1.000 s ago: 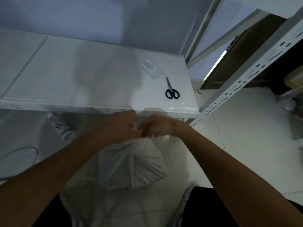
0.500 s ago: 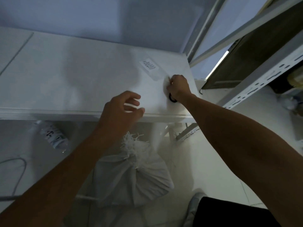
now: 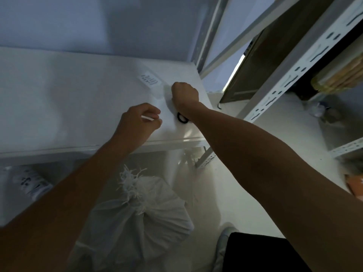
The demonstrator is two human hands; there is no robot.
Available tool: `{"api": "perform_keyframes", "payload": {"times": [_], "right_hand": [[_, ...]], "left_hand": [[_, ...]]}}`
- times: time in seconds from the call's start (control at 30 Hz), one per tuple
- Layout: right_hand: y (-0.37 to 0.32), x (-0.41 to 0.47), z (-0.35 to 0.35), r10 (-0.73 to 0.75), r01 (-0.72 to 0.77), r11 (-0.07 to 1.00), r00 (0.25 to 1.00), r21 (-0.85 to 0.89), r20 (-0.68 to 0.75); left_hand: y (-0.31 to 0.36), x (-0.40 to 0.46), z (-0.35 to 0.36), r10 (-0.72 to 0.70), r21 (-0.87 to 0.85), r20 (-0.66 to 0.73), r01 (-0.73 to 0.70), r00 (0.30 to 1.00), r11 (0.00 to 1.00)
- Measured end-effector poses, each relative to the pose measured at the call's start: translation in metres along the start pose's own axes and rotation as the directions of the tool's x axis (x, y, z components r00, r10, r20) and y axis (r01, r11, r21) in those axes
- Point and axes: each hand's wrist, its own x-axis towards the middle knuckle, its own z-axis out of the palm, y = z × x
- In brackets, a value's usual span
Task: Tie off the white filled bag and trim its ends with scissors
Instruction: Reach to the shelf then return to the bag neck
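The white filled bag (image 3: 149, 218) stands on the floor below the table, its gathered top ending in a frayed tuft (image 3: 130, 180). My left hand (image 3: 137, 124) hovers over the white table's front edge (image 3: 59, 152), with its fingers pinched on a thin white strip (image 3: 147, 118). My right hand (image 3: 184, 95) rests knuckles-up on the table with curled fingers, covering the blades of the scissors. Only a black handle loop of the scissors (image 3: 181, 119) shows under my wrist. Whatever lies under those fingers is hidden.
A clear packet with a printed label (image 3: 150, 81) lies on the table just left of my right hand. A white perforated metal rack (image 3: 290, 75) stands to the right. A plastic bottle (image 3: 31, 181) lies under the table at left.
Both hands let go of the bag's top and rose to the table. My right hand went to the scissors and is now over their blades. My left hand now pinches a white strip.
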Motion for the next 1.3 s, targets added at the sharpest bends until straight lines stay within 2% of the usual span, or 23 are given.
{"api": "perform_keyframes", "payload": {"times": [0.17,0.37,0.6,0.67,0.77,0.83,0.93,1.0,1.07,1.23,1.3], "right_hand": [[-0.005,-0.008,-0.006,-0.057,0.059,0.995,0.998,-0.08,0.034],[0.006,-0.058,-0.026,-0.003,0.001,0.997,1.0,0.081,0.023],[0.032,-0.16,-0.083,-0.147,0.148,0.989,0.988,-0.002,0.045],[0.039,-0.192,-0.102,-0.206,0.202,0.977,0.976,0.062,0.068],[0.032,-0.235,-0.125,-0.339,0.299,0.917,0.933,0.265,0.12],[0.021,-0.257,-0.132,-0.438,0.376,0.861,0.891,0.341,0.124],[0.001,-0.278,-0.128,-0.563,0.496,0.794,0.818,0.352,0.118],[-0.009,-0.284,-0.121,-0.597,0.525,0.768,0.794,0.367,0.114],[-0.017,-0.284,-0.113,-0.618,0.539,0.75,0.778,0.384,0.115],[-0.025,-0.278,-0.096,-0.627,0.518,0.738,0.763,0.432,0.158],[-0.027,-0.277,-0.088,-0.623,0.507,0.744,0.763,0.436,0.174]], "left_hand": [[0.002,-0.02,-0.016,-0.016,0.034,-0.021,0.017,1.0,0.999],[0.014,-0.058,-0.055,-0.003,0.129,-0.027,0.007,1.0,0.992],[0.022,-0.123,-0.085,0.045,0.26,0.012,-0.047,0.999,0.964],[0.024,-0.141,-0.087,0.044,0.293,0.036,-0.053,0.998,0.955],[0.029,-0.168,-0.087,0.05,0.325,0.048,-0.063,0.998,0.944],[0.03,-0.183,-0.086,0.133,0.414,0.057,-0.144,0.99,0.899],[0.03,-0.197,-0.086,0.238,0.546,0.083,-0.244,0.968,0.802],[0.029,-0.199,-0.085,0.293,0.637,0.124,-0.302,0.948,0.709],[0.025,-0.197,-0.085,0.288,0.674,0.194,-0.341,0.938,0.655],[0.01,-0.189,-0.081,0.275,0.543,0.274,-0.384,0.922,0.747],[0.0,-0.187,-0.077,0.24,0.476,0.275,-0.349,0.931,0.808]]}}
